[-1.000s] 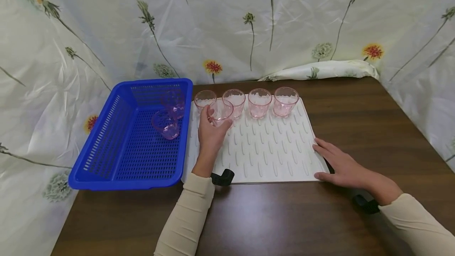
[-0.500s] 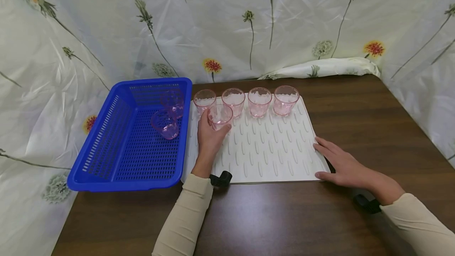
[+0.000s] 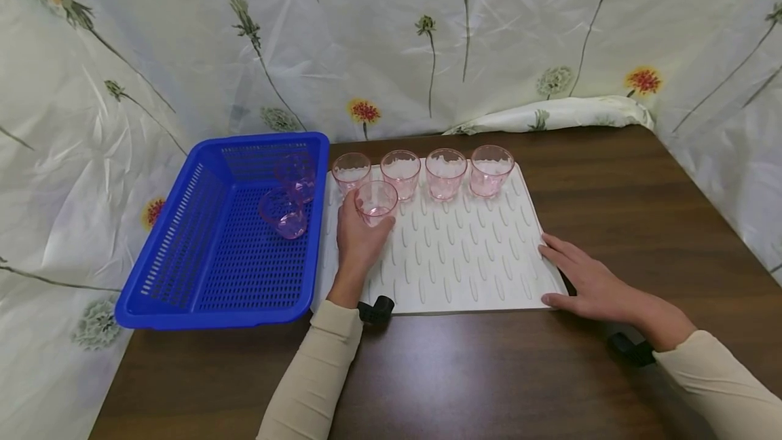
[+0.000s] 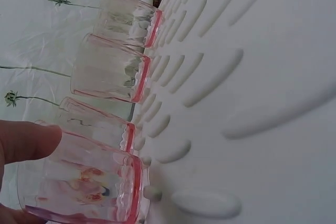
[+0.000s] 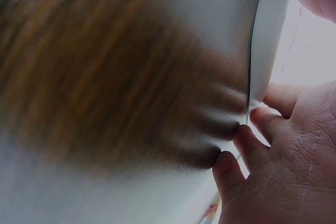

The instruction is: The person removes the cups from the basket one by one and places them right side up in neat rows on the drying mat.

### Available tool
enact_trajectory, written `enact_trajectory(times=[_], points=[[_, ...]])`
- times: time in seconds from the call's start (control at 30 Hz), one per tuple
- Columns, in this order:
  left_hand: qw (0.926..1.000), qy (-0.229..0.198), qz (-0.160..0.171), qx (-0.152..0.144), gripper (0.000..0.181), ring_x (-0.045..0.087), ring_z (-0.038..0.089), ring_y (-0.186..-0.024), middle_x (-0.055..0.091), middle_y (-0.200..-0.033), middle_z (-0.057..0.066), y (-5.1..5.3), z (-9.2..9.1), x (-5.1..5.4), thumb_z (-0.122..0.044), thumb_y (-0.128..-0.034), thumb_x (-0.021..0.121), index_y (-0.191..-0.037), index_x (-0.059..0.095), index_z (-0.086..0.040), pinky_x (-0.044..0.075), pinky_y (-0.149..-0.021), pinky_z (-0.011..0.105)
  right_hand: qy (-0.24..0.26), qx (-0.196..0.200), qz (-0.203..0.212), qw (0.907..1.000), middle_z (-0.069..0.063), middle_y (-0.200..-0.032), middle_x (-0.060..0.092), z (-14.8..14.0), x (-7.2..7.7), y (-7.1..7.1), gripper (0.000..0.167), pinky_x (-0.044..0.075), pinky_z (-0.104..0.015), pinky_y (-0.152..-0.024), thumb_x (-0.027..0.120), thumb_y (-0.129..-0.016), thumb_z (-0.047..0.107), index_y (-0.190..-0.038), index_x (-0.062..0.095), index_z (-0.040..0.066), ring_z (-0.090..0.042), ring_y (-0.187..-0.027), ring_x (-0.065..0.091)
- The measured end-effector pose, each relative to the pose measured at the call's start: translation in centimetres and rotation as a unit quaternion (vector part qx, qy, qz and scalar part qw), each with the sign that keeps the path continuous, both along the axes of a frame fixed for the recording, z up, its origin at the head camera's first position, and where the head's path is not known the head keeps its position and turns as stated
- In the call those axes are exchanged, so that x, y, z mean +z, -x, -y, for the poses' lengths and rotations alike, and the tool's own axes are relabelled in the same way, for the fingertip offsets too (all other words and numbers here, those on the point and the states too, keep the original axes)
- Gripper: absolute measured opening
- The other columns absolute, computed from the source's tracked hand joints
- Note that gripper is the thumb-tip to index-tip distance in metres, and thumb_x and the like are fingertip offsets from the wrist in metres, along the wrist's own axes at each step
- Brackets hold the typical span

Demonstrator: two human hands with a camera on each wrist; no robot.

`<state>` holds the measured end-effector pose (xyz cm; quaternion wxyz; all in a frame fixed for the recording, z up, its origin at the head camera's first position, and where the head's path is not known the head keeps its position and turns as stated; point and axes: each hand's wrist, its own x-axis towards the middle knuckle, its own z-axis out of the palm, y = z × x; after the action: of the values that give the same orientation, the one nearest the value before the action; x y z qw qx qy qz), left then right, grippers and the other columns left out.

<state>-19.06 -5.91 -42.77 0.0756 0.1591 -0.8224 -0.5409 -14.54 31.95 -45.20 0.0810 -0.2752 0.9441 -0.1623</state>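
My left hand [image 3: 363,240] grips a clear pink glass [image 3: 376,204] by its sides, thumb to the right, over the back left of a white ridged draining board [image 3: 455,257]. In the left wrist view the held glass [image 4: 84,182] is upright with its pink base at the board's surface. Behind it, several similar glasses stand in a row along the board's back edge, the rightmost glass [image 3: 491,172] among them. My right hand [image 3: 589,284] rests at the board's right edge, fingers extended; in the right wrist view its fingertips [image 5: 228,166] touch the table beside the board.
To the left, a blue slatted basket [image 3: 222,318] holds two more pink glasses, one a tilted glass [image 3: 284,214]. All of this stands on a dark wooden table [image 3: 464,372]. A flowered sheet [image 3: 391,39] hangs behind, its rolled fold [image 3: 562,116] lying at the table's back edge.
My left hand has moved slightly toward me and down with the glass, away from the back row. The right hand has stayed at the board's edge.
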Motion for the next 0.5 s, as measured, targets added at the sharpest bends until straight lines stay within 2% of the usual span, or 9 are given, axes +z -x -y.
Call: enact_trajectory(times=[0.17, 0.5], points=[[1.0, -0.002, 0.007, -0.001, 0.082, 0.047, 0.031, -0.136, 0.049, -0.146, 0.013, -0.04, 0.16, 0.16, -0.023, -0.0786, 0.079, -0.149, 0.038, -0.015, 0.037, -0.116, 0.05, 0.002, 0.003, -0.007, 1.0, -0.024, -0.157, 0.03, 0.03, 0.21, 0.04, 0.085, 0.04, -0.064, -0.099, 0.075, -0.082, 0.038, -0.148, 0.038, -0.003, -0.043, -0.138, 0.034], [1.0, -0.001, 0.006, -0.002, 0.083, 0.047, 0.032, -0.136, 0.049, -0.146, 0.014, -0.15, 0.2, 0.18, -0.023, -0.0779, 0.079, -0.149, 0.037, -0.014, 0.037, -0.116, 0.051, -0.003, -0.003, 0.011, 0.9999, -0.025, -0.158, 0.028, 0.14, 0.32, 0.02, 0.086, 0.038, -0.067, -0.101, 0.073, -0.083, 0.039, -0.149, 0.036, -0.003, -0.044, -0.139, 0.032]])
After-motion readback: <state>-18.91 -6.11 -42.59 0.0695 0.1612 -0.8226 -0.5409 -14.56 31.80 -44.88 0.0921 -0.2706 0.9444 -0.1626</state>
